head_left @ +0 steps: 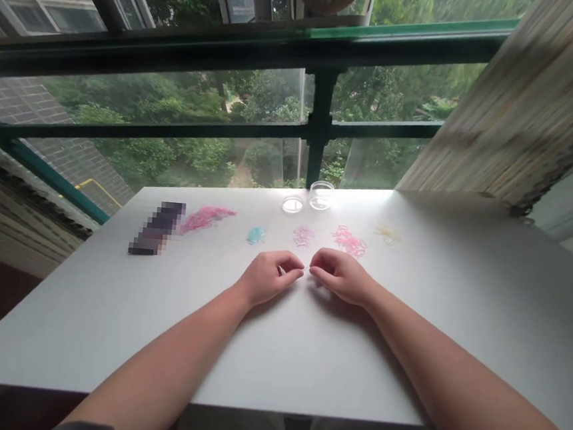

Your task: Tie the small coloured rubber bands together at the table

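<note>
Thin pale piece (306, 268), right between our fingertips, over the middle of the white table (249, 345)! Our left hand (272, 275) pinches one end, thumb to forefinger, and our right hand (339, 275) pinches the other, the two nearly meeting. Just beyond, we have small piles: turquoise pile (255, 234), pale pink pile (303, 236), brighter pink pile (349, 240). Behind them, near the window, sits a clear round container (321, 196).
</note>
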Motion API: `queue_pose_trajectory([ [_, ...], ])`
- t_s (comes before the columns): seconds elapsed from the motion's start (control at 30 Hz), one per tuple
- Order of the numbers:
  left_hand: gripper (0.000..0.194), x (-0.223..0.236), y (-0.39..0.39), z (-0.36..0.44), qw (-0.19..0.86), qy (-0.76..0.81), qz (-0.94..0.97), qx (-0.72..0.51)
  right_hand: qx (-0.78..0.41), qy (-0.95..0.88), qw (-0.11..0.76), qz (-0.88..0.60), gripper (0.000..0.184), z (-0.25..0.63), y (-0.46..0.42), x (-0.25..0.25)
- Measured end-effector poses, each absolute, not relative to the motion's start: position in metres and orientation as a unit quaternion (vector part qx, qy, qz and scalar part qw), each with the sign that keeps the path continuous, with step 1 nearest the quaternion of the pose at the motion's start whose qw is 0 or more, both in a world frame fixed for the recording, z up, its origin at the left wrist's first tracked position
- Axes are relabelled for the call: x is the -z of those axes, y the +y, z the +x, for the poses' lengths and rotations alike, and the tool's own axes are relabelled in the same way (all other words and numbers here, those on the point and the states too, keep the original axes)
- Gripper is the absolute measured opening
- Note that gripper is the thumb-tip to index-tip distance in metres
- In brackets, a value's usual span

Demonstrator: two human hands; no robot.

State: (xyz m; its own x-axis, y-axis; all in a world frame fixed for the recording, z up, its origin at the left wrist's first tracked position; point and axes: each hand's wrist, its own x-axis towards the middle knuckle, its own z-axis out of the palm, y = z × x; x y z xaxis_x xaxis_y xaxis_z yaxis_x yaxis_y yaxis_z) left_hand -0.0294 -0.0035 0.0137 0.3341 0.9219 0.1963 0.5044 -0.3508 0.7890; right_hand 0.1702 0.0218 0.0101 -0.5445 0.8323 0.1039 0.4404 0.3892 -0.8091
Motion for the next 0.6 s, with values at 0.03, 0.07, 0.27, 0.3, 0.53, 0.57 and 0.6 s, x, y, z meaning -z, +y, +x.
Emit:
queue_pose_trajectory([
  [0.03,0.014,-0.0137,-0.0039,-0.0292,0.32,0.472,0.754,-0.326,-0.382,-0.793,0.257,-0.4,0.011,0.1705,0.0216,-0.0105],
  [0.07,0.015,-0.0137,-0.0043,-0.0289,0.322,0.471,0.754,-0.324,-0.381,-0.794,0.256,-0.398,0.011,0.1707,0.0215,-0.0109],
  [0.27,0.017,-0.014,-0.0048,-0.0284,0.323,0.477,0.751,-0.323,-0.379,-0.797,0.263,-0.391,0.011,0.1713,0.0216,-0.0108],
  [0.3,0.017,-0.0142,-0.0048,-0.0284,0.324,0.478,0.75,-0.323,-0.38,-0.796,0.262,-0.39,0.012,0.1714,0.0216,-0.0106],
  [0.53,0.018,-0.0155,-0.0045,-0.0287,0.328,0.484,0.745,-0.321,-0.376,-0.801,0.257,-0.389,0.012,0.1718,0.0208,-0.0116],
  [0.57,0.018,-0.0155,-0.0044,-0.0289,0.328,0.485,0.745,-0.32,-0.376,-0.802,0.257,-0.387,0.012,0.1717,0.0209,-0.0118],
  [0.6,0.018,-0.0154,-0.0044,-0.029,0.328,0.486,0.745,-0.319,-0.377,-0.802,0.257,-0.385,0.013,0.1716,0.021,-0.0119],
])
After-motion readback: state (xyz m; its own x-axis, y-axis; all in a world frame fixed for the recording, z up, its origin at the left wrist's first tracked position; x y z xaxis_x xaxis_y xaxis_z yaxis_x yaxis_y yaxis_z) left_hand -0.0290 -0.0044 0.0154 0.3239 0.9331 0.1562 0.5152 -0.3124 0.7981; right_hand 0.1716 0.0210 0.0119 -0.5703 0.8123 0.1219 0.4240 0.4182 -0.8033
